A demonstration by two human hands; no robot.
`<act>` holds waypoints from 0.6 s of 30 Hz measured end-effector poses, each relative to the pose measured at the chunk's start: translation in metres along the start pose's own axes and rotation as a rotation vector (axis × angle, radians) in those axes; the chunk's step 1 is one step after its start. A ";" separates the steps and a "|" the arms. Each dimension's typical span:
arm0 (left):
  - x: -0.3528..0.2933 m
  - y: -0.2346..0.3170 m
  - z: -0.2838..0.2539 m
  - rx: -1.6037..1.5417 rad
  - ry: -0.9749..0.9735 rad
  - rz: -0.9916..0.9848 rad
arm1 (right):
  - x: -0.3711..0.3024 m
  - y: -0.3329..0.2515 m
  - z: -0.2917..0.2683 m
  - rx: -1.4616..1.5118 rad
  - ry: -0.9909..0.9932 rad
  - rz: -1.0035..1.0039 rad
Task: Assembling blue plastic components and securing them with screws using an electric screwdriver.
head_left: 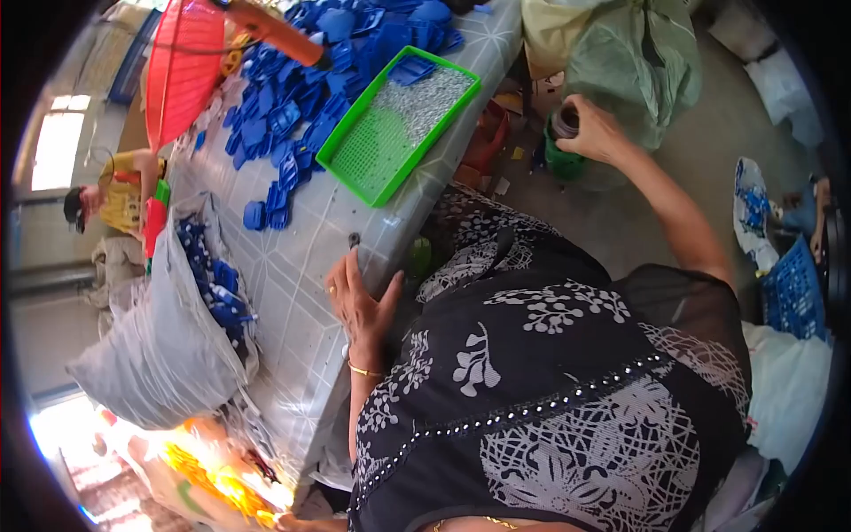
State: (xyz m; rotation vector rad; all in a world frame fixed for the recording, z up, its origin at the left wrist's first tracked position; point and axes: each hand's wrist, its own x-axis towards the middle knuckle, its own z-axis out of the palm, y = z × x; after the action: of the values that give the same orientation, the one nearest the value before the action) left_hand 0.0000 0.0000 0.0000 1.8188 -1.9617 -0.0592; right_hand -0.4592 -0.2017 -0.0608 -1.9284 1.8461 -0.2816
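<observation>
- Long table under grey, line-patterned plastic sheeting [297, 293]: my clothing conceals part of its near edge.
- Bulging pale grey sack [168, 355], left of the table: blue pieces show at its mouth; the depth of the contents is hidden.
- Heap of blue moulded plastic pieces [301, 89] on the table: cut off at the upper edge; any markings too small to read.
- Bright green rectangular plastic tray [355, 155], beside the heap: small silvery pieces [434, 102] cover its far part.
- My right hand [594, 133]: thumb and fingers curled around a dark-mouthed round cup [566, 122], out past the table's edge. The cup's contents cannot be made out.
- Green rounded container [565, 162]: just below that grip, partly hidden.
- My left hand [359, 306]: empty, fingers spread on the sheeting.
- Small dark piece [354, 239]: at my left index fingertip; contact uncertain.
</observation>
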 end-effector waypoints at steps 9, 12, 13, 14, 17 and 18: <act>0.016 -0.008 -0.014 0.355 -0.221 0.188 | 0.164 0.009 0.196 0.458 0.249 0.137; 0.008 -0.011 -0.022 0.389 -0.196 0.188 | 0.214 -0.026 0.274 0.630 0.162 0.156; 0.020 -0.012 -0.009 0.351 -0.193 0.243 | 0.236 0.010 0.307 0.452 0.320 0.127; 0.034 -0.014 0.017 0.214 -0.145 0.324 | 0.260 0.121 0.313 0.218 0.476 0.147; 0.014 -0.033 0.010 0.332 -0.165 0.296 | 0.327 -0.006 0.339 0.351 0.404 0.013; 0.007 -0.036 0.005 0.371 -0.170 0.274 | 0.326 -0.047 0.343 0.386 0.366 -0.036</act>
State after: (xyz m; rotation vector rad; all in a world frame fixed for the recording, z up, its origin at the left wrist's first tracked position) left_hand 0.0316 -0.0127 -0.0138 1.7879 -2.4582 0.2617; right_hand -0.2373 -0.4611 -0.3923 -1.7207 1.8040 -0.9823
